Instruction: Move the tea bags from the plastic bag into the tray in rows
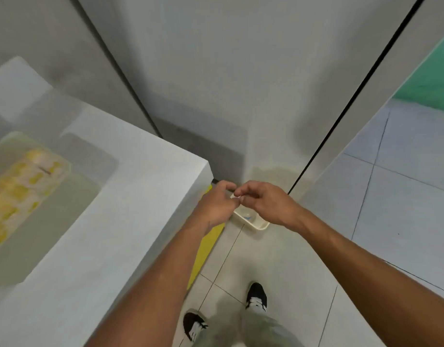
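The tea bags, soft yellow packets blurred into rows, lie in the tray, a pale translucent rectangle with rounded corners on the smooth white counter. The band of bags runs aslant, from the picture's lower left edge up to the right. Off the counter's corner, the left hand and right hand meet with fingers curled and tips touching, above a small cream bin on the glossy tiled floor. I cannot tell whether they pinch anything.
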Available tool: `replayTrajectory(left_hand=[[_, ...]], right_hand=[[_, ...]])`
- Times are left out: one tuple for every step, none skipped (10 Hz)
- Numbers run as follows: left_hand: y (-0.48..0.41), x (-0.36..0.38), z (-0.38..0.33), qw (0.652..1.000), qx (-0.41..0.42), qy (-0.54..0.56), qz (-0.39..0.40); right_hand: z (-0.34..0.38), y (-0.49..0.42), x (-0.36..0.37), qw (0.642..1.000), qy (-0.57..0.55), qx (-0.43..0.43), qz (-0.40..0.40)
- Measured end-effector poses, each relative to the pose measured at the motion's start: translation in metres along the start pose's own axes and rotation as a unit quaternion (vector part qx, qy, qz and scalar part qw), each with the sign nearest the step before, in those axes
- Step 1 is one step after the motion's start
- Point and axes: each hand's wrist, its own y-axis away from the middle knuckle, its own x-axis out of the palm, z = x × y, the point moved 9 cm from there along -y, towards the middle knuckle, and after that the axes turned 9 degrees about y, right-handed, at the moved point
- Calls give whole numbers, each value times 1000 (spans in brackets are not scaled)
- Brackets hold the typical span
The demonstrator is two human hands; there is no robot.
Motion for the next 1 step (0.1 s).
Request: replayTrajectory(left_hand=[[55,-39,-24,999,28,13,-19]], right_hand=[[58,18,-6,999,8,-41,14]])
